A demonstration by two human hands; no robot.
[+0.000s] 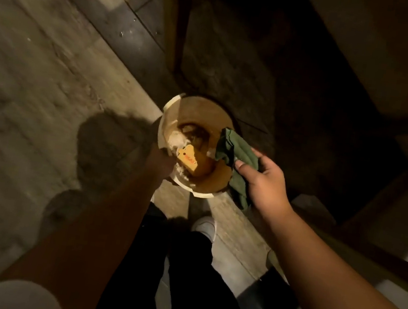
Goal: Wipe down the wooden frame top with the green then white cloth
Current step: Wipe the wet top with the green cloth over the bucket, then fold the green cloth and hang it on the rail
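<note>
The floor (39, 53), pale worn boards with a dark strip across them, fills the left of the dim, blurred view. A dark wooden frame (175, 16) rises at the top centre, its leg coming down just behind the bucket; its top is out of sight. Deep shadow covers the right side.

The person stands over the bucket, dark trousers (179, 270) and one white shoe (205, 226) showing below it.

The bucket (168, 111) is pale and round and stands on the floor at the centre. Inside lie an orange-yellow sponge (191, 161) with red print, something white beside it, and a dark patch deeper in; what these last two are I cannot tell.

The left hand (159, 159) reaches to the near left rim of the bucket. It is shadowed and blurred, so whether its fingers are clenched I cannot tell.

The right hand (264, 181) hovers at the right rim of the bucket, fingers (242, 166) grasping the green cloth (230, 148). The cloth hangs crumpled, one end over the bucket's edge, the other trailing below the hand.
</note>
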